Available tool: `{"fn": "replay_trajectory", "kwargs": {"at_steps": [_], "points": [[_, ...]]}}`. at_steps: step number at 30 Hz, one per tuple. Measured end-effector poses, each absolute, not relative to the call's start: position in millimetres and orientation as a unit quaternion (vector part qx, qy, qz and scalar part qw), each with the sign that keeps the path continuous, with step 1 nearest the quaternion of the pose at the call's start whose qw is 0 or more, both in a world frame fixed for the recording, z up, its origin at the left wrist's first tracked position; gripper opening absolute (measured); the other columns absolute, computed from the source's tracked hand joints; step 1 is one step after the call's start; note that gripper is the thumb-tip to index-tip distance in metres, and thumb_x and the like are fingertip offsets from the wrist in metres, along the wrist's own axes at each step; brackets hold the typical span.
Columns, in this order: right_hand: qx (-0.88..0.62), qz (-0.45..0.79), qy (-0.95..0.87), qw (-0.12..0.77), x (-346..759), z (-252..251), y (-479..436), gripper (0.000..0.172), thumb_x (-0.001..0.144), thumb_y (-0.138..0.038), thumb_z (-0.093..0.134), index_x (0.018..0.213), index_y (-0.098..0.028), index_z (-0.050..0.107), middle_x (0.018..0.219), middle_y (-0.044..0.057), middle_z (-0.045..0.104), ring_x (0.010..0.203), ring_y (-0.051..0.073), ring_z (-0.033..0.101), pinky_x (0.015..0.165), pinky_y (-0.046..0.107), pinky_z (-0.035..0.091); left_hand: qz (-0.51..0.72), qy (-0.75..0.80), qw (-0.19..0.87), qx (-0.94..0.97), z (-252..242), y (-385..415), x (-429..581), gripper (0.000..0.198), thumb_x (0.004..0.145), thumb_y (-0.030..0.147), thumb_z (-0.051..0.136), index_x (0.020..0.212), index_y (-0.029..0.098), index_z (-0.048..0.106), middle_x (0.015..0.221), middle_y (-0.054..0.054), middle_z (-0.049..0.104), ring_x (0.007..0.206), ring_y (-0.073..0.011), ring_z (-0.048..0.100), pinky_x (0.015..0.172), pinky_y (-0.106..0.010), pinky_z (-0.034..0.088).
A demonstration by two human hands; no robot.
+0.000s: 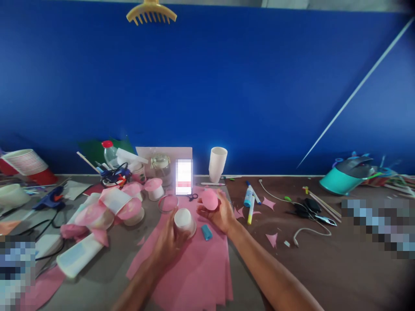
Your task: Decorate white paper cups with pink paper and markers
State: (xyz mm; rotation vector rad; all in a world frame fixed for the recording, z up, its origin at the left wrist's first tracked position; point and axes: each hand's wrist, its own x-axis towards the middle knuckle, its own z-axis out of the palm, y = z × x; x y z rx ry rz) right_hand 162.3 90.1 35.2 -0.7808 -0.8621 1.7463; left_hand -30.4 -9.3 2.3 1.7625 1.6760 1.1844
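Note:
My left hand (171, 235) is wrapped round a white paper cup (183, 219), which stands bottom up over the pink sheets. In my right hand (223, 211) is a small pink paper circle (210, 199), held by its edge with the fingers behind it. Below both hands lie overlapping pink paper sheets (194, 276). A blue block-like piece (206, 232) rests on them between my hands. Dark-handled scissors (192, 197) and a round ring (168, 203) lie just beyond, near a lit phone (183, 177) propped upright.
Pink-and-white cups (97, 214) crowd the left side, with a blue glue gun (50, 198) and cables. A tall white cup (218, 164) stands at the back. Rightward lie markers (251, 209), pink scraps (272, 239), a white cable (311, 229) and a teal container (340, 177). A blue partition (207, 86) rises behind.

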Motion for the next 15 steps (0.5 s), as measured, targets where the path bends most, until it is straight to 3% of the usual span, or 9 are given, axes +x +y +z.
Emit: {"fn": "replay_trajectory", "kwargs": {"at_steps": [5, 11, 15], "points": [[-0.328, 0.797, -0.208, 0.462, 170.0, 32.6, 96.8, 0.047, 0.091, -0.062, 0.06, 0.087, -0.014, 0.064, 0.071, 0.009, 0.071, 0.068, 0.024, 0.074, 0.075, 0.044, 0.063, 0.453, 0.594, 0.151, 0.648, -7.8, -7.8, -30.8, 0.06, 0.089, 0.037, 0.06, 0.143, 0.016, 0.046, 0.134, -0.019, 0.063, 0.126, -0.0385, 0.062, 0.106, -0.055, 0.052], [-0.353, 0.781, -0.253, 0.449, 165.8, 16.7, 102.6, 0.042, 0.087, -0.058, 0.068, 0.096, -0.017, 0.062, 0.069, 0.005, 0.069, 0.066, 0.024, 0.072, 0.067, 0.046, 0.063, 0.465, 0.577, 0.076, 0.667, -15.1, -2.5, -39.3, 0.062, 0.093, 0.033, 0.053, 0.15, 0.019, 0.033, 0.144, -0.02, 0.051, 0.135, -0.0394, 0.052, 0.109, -0.064, 0.046], [-0.363, 0.731, -0.318, 0.483, 158.8, 5.5, 97.9, 0.043, 0.085, -0.06, 0.068, 0.095, -0.019, 0.066, 0.068, 0.003, 0.066, 0.065, 0.022, 0.069, 0.066, 0.04, 0.062, 0.444, 0.589, 0.017, 0.675, -3.9, -5.4, -39.2, 0.064, 0.096, 0.032, 0.052, 0.152, 0.014, 0.028, 0.144, -0.022, 0.046, 0.134, -0.0393, 0.049, 0.109, -0.062, 0.046]]}}
